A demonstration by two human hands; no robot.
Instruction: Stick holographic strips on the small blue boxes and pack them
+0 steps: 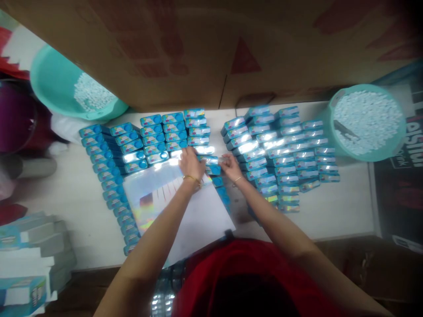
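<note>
My left hand (191,165), with a thin bracelet on its wrist, has its fingers closed at the near end of a small blue box (209,160). To the right of that box, my right hand (230,167) pinches a small, see-through piece, perhaps a sticker; its shape is blurred. Beneath my left forearm lies a white sheet (201,215) with a shiny, rainbow-tinted part (148,193) at its left. Rows of similar blue boxes (152,139) stand beyond and left of my left hand. More blue boxes (286,160) with shiny tops stand right of my right hand.
A large cardboard carton (198,53) rises along the table's far side. Green tubs of small white pieces stand at the right (325,119) and back left (49,83). Opened blue-and-white cartons (33,246) lie at the lower left. The white tabletop (82,220) shows between them.
</note>
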